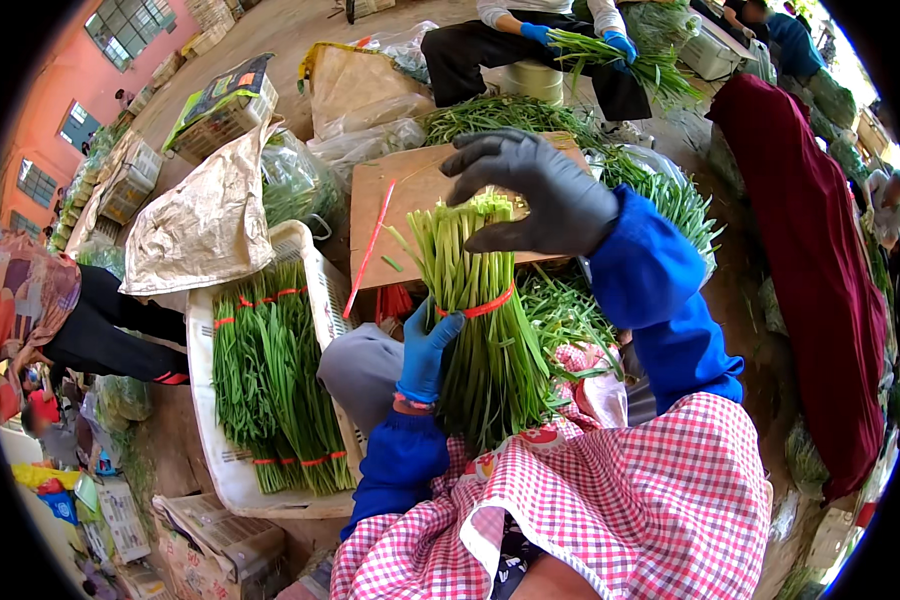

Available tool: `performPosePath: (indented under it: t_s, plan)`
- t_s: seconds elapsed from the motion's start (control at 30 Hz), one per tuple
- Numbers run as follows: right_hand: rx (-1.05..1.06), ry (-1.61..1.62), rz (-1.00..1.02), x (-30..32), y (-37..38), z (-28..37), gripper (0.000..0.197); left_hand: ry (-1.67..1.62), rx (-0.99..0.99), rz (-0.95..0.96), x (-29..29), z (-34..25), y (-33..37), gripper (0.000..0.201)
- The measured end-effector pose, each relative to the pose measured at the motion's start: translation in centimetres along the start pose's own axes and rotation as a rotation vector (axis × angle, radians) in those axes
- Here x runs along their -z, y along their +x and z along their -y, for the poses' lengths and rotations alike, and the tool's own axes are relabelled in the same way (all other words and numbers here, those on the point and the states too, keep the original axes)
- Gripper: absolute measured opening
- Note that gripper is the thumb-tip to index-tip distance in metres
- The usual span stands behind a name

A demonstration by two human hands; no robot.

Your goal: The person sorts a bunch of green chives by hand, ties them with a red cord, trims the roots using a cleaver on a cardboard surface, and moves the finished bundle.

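A thick bundle of green chives [485,370], bound with a red band [492,302], stands against my lap with its pale cut ends up. My left hand [427,345], in a blue glove, is closed round the bundle's left side at the band. Over the cut ends hovers my right hand [550,195] in a black glove, fingers curved and spread, with nothing seen in it. Its thumb crosses in front of the stalks; whether it touches them I cannot tell. Behind the bundle lies a brown board [395,190] with a loose red strip [372,245] at its left edge.
To my left, a white crate [202,400] holds several banded chive bundles [282,390]. Loose leaves [570,310] lie beside the board. Across from me a person in blue gloves holds greens [660,65]. A long dark red cloth [810,260] covers something on the right.
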State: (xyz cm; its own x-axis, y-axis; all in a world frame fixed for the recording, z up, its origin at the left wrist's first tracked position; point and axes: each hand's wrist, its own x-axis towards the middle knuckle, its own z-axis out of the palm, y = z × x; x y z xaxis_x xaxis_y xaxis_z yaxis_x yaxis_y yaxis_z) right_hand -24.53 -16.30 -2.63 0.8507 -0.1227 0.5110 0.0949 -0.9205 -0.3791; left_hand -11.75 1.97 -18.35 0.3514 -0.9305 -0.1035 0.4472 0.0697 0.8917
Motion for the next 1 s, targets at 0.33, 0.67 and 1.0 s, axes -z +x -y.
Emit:
performPosePath:
  t_s: [0.33, 0.67, 1.0]
  plan:
    - [-0.193, -0.334, -0.087, -3.8, -0.6, 1.1, 0.018, 0.133, -0.054, -0.081, -0.4, 0.6, -0.8, 0.037]
    - [0.001, 0.184, -0.645, -4.2, -0.2, 0.4, 0.015, 0.133, -0.074, -0.108, -0.4, -0.2, -1.4, 0.038]
    - [0.418, 0.769, -0.894, 13.1, -3.2, 2.2, 0.033, 0.204, -0.156, -0.16, 0.1, 0.3, -0.9, 0.036]
